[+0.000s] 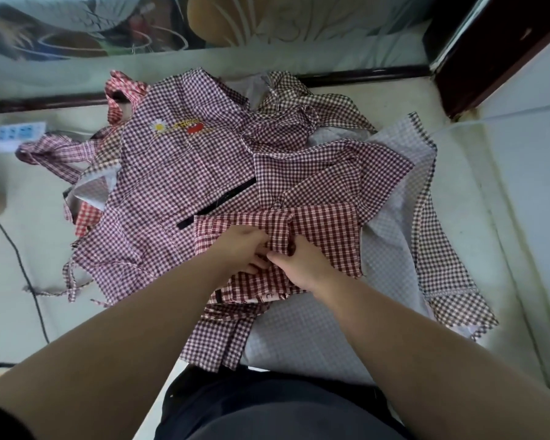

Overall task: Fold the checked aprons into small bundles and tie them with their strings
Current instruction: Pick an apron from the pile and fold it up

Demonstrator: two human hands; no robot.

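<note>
1. Two hands at work at the middle of the view, pressed together on one dark red checked bundle, just at 5 o'clock from frame centre
2. Left hand laid on the bundle's left half, fingers curled and pinching a band of the same cloth, probably the apron's string, where it crosses the bundle
3. Right hand touching the left, fingers closed on the band from the near side; fingertips tucked under cloth, so exact grip not visible
4. Bundle already folded to a compact rectangle, resting on top of the loose pile; band wrapped across its middle, knot judged not yet finished
5. Remaining stock: large purple checked apron with a flower patch, spread flat at 10 o'clock from the bundle, unfolded
6. Further loose pieces: brown checked apron crumpled at 12 o'clock, pink checked apron at 9 o'clock near the power strip, red checked apron at 11 o'clock, pale reverse-side cloth at 3 o'clock
7. Loose strings trailing at 8 o'clock, untied
8. No finished, tied bundle visible elsewhere on the mat
9. Progress estimate: early; one apron at the tying step, at least four others untouched, each needing fold and tie
</note>
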